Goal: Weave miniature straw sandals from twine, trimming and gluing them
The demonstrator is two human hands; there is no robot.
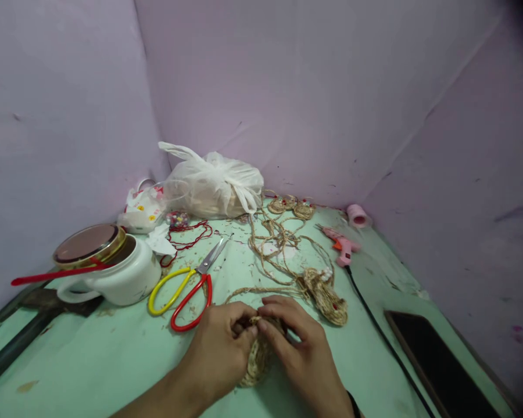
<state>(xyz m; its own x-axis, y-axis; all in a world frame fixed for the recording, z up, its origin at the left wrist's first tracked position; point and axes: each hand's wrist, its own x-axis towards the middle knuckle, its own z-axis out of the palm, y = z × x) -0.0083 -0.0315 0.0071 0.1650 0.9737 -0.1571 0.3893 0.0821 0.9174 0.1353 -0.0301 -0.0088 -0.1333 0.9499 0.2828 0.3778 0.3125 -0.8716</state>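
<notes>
My left hand (220, 348) and my right hand (298, 345) meet low in the middle of the view, fingers pinched together on a small woven jute piece (256, 363) that lies on the green table. A jute string (283, 247) runs from my hands back across the table in loose loops. A second woven jute piece (329, 296) lies just to the right of my right hand. The scissors (187, 287), with one yellow and one red handle, lie shut just left of my left hand.
A white mug (126, 278) with a gold lid and a red stick stands at the left. A tied white plastic bag (215, 183) sits at the back. A pink glue gun (342, 245) with a black cord, a pink spool (356, 215) and a dark tablet (440, 363) lie at the right.
</notes>
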